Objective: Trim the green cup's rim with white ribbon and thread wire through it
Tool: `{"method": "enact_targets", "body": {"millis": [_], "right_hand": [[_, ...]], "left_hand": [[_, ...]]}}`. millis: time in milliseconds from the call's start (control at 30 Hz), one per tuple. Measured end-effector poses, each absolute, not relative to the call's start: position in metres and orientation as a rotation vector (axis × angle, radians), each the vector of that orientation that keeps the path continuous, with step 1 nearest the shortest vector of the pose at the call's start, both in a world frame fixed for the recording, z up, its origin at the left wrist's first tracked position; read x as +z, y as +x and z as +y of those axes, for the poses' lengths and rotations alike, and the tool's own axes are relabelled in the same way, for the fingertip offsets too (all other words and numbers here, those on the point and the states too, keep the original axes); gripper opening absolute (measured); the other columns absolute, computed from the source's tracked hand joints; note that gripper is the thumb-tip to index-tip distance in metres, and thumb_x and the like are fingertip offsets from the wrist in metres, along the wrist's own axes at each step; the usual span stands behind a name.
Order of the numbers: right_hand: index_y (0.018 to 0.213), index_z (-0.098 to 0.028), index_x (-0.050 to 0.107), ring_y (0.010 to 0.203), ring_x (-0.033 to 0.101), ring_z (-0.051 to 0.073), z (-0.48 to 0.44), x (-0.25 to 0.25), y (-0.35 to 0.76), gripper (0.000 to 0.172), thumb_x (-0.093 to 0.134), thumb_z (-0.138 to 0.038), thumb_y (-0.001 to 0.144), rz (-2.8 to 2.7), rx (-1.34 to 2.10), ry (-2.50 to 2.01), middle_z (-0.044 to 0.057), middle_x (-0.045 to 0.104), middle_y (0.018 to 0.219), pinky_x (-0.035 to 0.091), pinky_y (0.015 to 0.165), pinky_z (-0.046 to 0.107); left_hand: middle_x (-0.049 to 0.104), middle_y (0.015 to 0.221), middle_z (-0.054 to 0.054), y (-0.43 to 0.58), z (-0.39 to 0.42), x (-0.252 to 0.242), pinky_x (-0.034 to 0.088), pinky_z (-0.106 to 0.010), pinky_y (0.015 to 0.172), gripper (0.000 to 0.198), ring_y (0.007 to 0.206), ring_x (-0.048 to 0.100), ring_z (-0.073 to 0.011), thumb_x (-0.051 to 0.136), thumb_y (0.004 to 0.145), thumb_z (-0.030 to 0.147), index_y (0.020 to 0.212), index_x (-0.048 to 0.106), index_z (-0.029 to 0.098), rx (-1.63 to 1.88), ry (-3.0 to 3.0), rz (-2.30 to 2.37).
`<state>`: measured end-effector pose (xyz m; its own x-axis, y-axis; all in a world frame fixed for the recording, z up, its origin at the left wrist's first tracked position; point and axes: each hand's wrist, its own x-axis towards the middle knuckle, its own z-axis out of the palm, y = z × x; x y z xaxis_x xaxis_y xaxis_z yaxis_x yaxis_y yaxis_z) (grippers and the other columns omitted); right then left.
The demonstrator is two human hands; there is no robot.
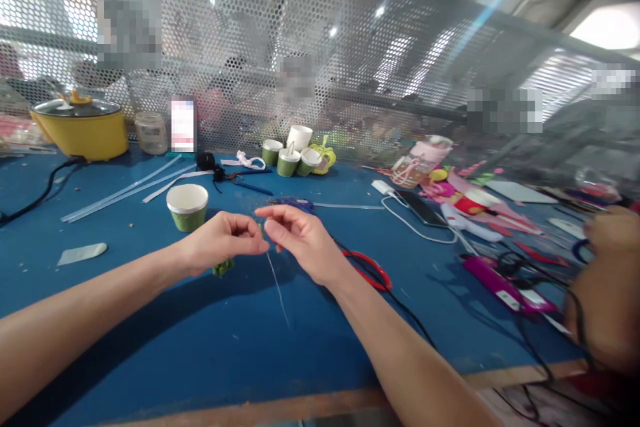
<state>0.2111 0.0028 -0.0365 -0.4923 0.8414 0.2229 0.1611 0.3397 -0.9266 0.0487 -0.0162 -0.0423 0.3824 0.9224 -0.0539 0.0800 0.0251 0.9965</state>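
My left hand (227, 242) is closed in a pinch. A thin pale thread (278, 288) hangs from its fingertips down to the tabletop. A small yellowish bit (261, 231) shows at those fingers, too small to name. Close beside it, my right hand (305, 243) has its index finger stretched out and its thumb a little apart, with no held thing visible. Below my left hand, partly covered, lies a fuzzy green piece (223, 267). Behind that hand stands a paper cup (187, 207) with a green wrap. A blue glue gun (293, 203) lies beyond my right hand.
Pliers (245, 181), clear glue sticks (125, 190) and more green-wrapped cups (289, 161) lie farther back on the blue table (165, 353). A red ring (370, 271) and black cable are by my right forearm. At right are a phone (421, 207), purple power strip (505, 285) and another person's arm (603, 287).
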Motion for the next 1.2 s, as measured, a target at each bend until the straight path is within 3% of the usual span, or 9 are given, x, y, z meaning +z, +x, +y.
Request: {"method": "enact_targets", "body": {"millis": [100, 233, 400, 467, 533, 733, 1000, 1100, 1200], "right_hand": [[0.077, -0.017, 0.058, 0.054, 0.048, 0.007, 0.004, -0.041, 0.208, 0.013, 0.059, -0.03, 0.074, -1.791, 1.287, -0.864, -0.001, 0.056, 0.068, 0.04, 0.048, 0.019], [0.088, -0.018, 0.055, 0.053, 0.048, 0.008, 0.006, -0.045, 0.205, 0.017, 0.052, -0.031, 0.078, -1.66, 1.328, -0.893, -0.003, 0.053, 0.066, 0.041, 0.047, 0.021], [0.085, -0.019, 0.058, 0.073, 0.054, 0.012, -0.005, -0.047, 0.196, 0.018, 0.063, -0.018, 0.067, -2.179, 1.18, -0.851, 0.0, 0.061, 0.08, 0.045, 0.071, 0.029], [0.079, -0.018, 0.059, 0.079, 0.055, 0.013, -0.011, -0.048, 0.193, 0.011, 0.061, -0.017, 0.068, -2.246, 1.195, -0.845, 0.001, 0.062, 0.084, 0.043, 0.076, 0.029], [0.074, -0.017, 0.059, 0.074, 0.057, 0.012, -0.013, -0.05, 0.192, 0.004, 0.057, -0.02, 0.073, -2.229, 1.349, -0.871, 0.002, 0.062, 0.081, 0.045, 0.072, 0.028], [0.073, -0.015, 0.052, 0.055, 0.057, 0.009, 0.001, -0.05, 0.203, 0.018, 0.059, -0.032, 0.074, -1.918, 1.8, -0.94, 0.002, 0.062, 0.073, 0.046, 0.052, 0.023], [0.073, -0.014, 0.058, 0.044, 0.039, 0.004, 0.026, -0.039, 0.219, 0.027, 0.064, -0.039, 0.069, -1.978, 1.662, -1.15, -0.001, 0.055, 0.062, 0.03, 0.037, 0.016], [0.068, -0.013, 0.057, 0.041, 0.038, 0.004, 0.042, -0.037, 0.22, 0.029, 0.055, -0.041, 0.076, -2.034, 1.433, -1.232, -0.001, 0.053, 0.058, 0.03, 0.035, 0.018], [0.062, -0.013, 0.056, 0.038, 0.037, 0.005, 0.065, -0.035, 0.21, 0.028, 0.053, -0.035, 0.078, -2.069, 1.122, -1.297, 0.0, 0.051, 0.055, 0.032, 0.035, 0.019]], "left_hand": [[0.047, 0.052, 0.005, 0.049, -0.017, -0.043, 0.023, -0.02, 0.044, 0.016, 0.046, 0.034, -0.0038, 0.065, 0.063, 0.025, 0.059, 0.055, 0.014, 0.797, 1.35, 0.915], [0.035, 0.042, 0.009, 0.048, -0.016, -0.039, 0.014, -0.02, 0.04, 0.021, 0.039, 0.022, -0.0024, 0.067, 0.063, 0.027, 0.057, 0.051, 0.015, 0.86, 1.169, 0.818], [0.028, 0.042, 0.009, 0.048, -0.02, -0.032, 0.014, -0.019, 0.039, 0.028, 0.038, 0.021, -0.0023, 0.068, 0.062, 0.031, 0.057, 0.045, 0.016, 0.975, 1.026, 0.668], [0.025, 0.042, 0.009, 0.048, -0.021, -0.029, 0.014, -0.019, 0.039, 0.029, 0.038, 0.021, -0.0026, 0.068, 0.063, 0.03, 0.057, 0.043, 0.017, 0.989, 1.005, 0.642], [0.022, 0.043, 0.009, 0.045, -0.02, -0.024, 0.015, -0.019, 0.039, 0.029, 0.038, 0.02, -0.0027, 0.067, 0.064, 0.028, 0.056, 0.042, 0.017, 1.038, 1.008, 0.622], [0.023, 0.047, 0.008, 0.017, -0.013, 0.006, 0.017, -0.018, 0.038, 0.033, 0.039, 0.018, -0.0025, 0.062, 0.07, 0.019, 0.051, 0.035, 0.015, 1.254, 1.057, 0.572], [0.017, 0.051, 0.005, -0.03, -0.018, 0.048, 0.015, -0.018, 0.038, 0.029, 0.043, 0.012, -0.0058, 0.044, 0.077, 0.01, 0.048, 0.037, 0.015, 1.477, 1.068, 0.592], [0.015, 0.051, 0.005, -0.052, -0.022, 0.06, 0.018, -0.017, 0.038, 0.029, 0.042, 0.013, -0.0054, 0.044, 0.076, 0.014, 0.048, 0.039, 0.016, 1.565, 1.107, 0.659], [0.019, 0.049, 0.005, -0.063, -0.025, 0.063, 0.02, -0.017, 0.038, 0.023, 0.038, 0.019, -0.0041, 0.043, 0.07, 0.012, 0.047, 0.039, 0.016, 1.346, 1.252, 0.686]]}}
